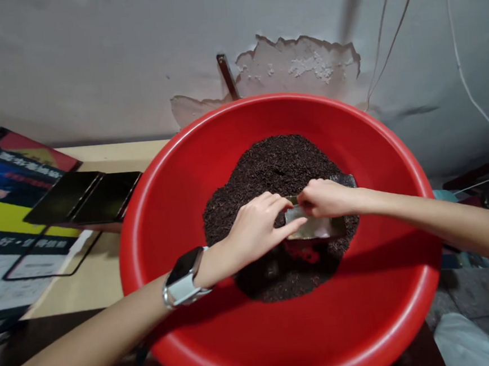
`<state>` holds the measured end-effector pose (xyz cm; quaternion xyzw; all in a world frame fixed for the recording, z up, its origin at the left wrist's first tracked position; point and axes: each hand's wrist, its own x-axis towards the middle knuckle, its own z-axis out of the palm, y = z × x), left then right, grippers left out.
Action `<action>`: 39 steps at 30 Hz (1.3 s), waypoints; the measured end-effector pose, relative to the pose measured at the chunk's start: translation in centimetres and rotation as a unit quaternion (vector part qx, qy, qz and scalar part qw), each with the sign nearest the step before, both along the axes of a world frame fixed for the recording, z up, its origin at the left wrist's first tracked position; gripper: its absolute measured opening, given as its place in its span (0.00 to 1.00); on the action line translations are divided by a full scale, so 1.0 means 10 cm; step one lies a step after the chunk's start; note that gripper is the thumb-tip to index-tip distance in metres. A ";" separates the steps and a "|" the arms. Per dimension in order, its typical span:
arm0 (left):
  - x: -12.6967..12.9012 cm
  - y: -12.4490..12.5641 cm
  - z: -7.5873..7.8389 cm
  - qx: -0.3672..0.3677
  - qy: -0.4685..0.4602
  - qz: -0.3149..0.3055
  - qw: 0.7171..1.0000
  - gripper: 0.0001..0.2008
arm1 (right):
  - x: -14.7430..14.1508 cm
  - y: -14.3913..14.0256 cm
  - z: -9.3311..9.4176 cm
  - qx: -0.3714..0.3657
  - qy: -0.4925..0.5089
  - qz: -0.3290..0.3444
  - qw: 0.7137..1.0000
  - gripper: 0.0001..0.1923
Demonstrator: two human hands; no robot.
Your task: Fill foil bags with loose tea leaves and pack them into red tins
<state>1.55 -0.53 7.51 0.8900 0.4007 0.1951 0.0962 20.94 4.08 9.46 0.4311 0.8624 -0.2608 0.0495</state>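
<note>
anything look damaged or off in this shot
Yes: the wall behind the red basin has a patch of peeled paint baring rough plaster. Both hands, left and right, hold a silvery pouch over the dark granules; none spilled outside.

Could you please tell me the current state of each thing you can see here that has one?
Basin: upright, partly filled with a dark granular heap.
Heap: piled in the basin's middle, dug out in front.
Pouch: in the heap, mouth held open.
Left hand: fingers pinching the pouch's rim.
Right hand: pinching the rim opposite.
Watch: on the left wrist, screen dark.
Wall plaster: peeled away.
</note>
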 end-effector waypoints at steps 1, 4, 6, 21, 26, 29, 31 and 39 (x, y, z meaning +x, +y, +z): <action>0.01 0.04 0.07 -0.031 -0.004 0.011 0.999 0.18 | 0.02 0.07 0.10 -0.024 0.038 -0.020 0.999 0.05; 0.08 0.06 0.25 -0.123 -0.026 0.018 0.992 0.26 | 0.03 0.24 0.26 -0.190 0.174 -0.107 0.960 0.07; 0.14 -0.01 0.31 -0.148 -0.050 0.020 0.988 0.30 | 0.03 0.30 0.24 -0.292 0.232 -0.176 0.911 0.07; 0.23 0.07 0.30 -0.374 -0.412 0.052 0.829 0.18 | 0.18 -0.56 0.24 0.150 0.114 -0.158 0.969 0.13; 0.24 -0.03 0.30 -0.234 -0.369 -0.003 0.900 0.18 | 0.35 -0.46 0.12 0.024 0.344 -0.205 0.916 0.07; 0.27 0.05 0.23 -0.135 -0.290 0.019 0.947 0.26 | 0.47 -0.40 0.11 -0.069 0.464 -0.224 0.854 0.09; 0.28 0.11 0.20 -0.108 -0.239 0.034 0.964 0.26 | 0.53 -0.40 0.11 -0.083 0.474 -0.264 0.836 0.08; 0.20 0.06 0.44 -0.064 -0.152 0.051 0.985 0.11 | 0.62 -0.63 0.41 0.456 0.268 -0.105 0.842 0.07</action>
